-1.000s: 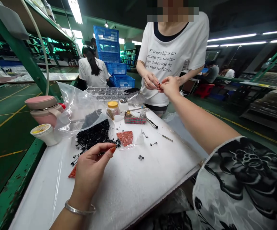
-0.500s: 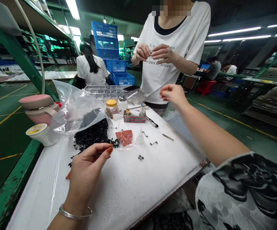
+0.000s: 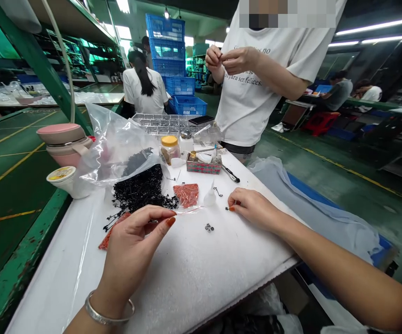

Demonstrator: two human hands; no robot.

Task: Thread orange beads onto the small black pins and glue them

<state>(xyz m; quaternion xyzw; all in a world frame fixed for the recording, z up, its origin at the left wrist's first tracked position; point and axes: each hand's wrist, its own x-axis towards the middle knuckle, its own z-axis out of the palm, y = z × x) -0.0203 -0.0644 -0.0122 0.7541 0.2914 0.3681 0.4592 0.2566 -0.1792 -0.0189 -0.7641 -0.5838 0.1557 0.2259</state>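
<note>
My left hand [image 3: 129, 248] is over the near left of the white tabletop [image 3: 173, 283], thumb and forefinger pressed nearly together. Whatever they pinch is too small to make out. My right hand [image 3: 253, 207] rests on the table's right side, its fingertips closed on a small black part [image 3: 226, 208] whose end shows. Between the hands lie several small metal rings [image 3: 209, 228]. Just beyond stand a white dropper bottle [image 3: 210, 197] and a clear bag of orange-red pieces [image 3: 186, 195]. Another thin black part [image 3: 217, 191] lies beside the bottle.
A plastic bag [image 3: 117, 157] spills a heap of black parts [image 3: 140, 188]. Behind are a yellow-lidded jar [image 3: 169, 148], a small patterned box [image 3: 204, 166], a knife [image 3: 230, 174] and a compartment tray [image 3: 162, 125]. A co-worker [image 3: 256, 97] stands opposite, hands together.
My right hand has come down from the air beyond the table's edge to the tabletop, and its fingers now grip the black part. My left hand stays pinched. The view has shifted.
</note>
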